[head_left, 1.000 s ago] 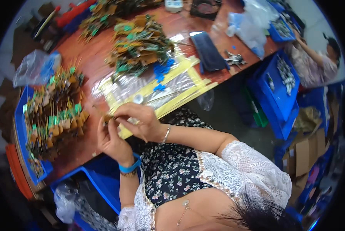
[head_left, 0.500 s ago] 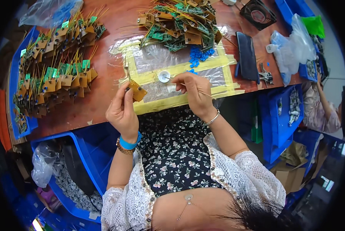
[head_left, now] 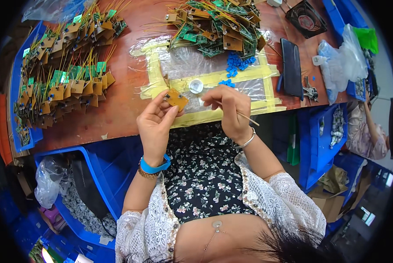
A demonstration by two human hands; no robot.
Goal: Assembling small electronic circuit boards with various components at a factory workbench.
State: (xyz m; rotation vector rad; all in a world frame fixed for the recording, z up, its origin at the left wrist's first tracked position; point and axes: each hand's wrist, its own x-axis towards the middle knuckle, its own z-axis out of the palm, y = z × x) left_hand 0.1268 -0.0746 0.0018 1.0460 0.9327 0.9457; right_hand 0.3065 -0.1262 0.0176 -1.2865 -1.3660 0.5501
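Between the thumb and fingers of my left hand (head_left: pixel 157 122) is a small brown circuit board (head_left: pixel 179 101), held above the taped mat (head_left: pixel 170 79). My right hand (head_left: pixel 232 109) is closed around a thin wooden stick (head_left: pixel 248 118), whose back end sticks out to the right. The stick's front tip is hard to make out near my fingers. A small round white cup (head_left: pixel 196 86) stands on the mat, just beyond and between both hands. Small blue plastic pieces (head_left: pixel 238 65) lie behind it, with a few more blue pieces (head_left: pixel 226 83) closer to my right hand.
A heap of wired circuit boards (head_left: pixel 222 33) is at the back. More boards (head_left: pixel 73 85) stand in rows at the left by a blue tray (head_left: pixel 37 136). To the right are a dark phone (head_left: pixel 291 68), keys (head_left: pixel 310 93), plastic bags (head_left: pixel 336 61) and a fan (head_left: pixel 306 18).
My left hand has moved right with the circuit board, which now faces up more flatly near the cup. My right hand has drawn back from the cup with the stick. The view has shifted slightly.
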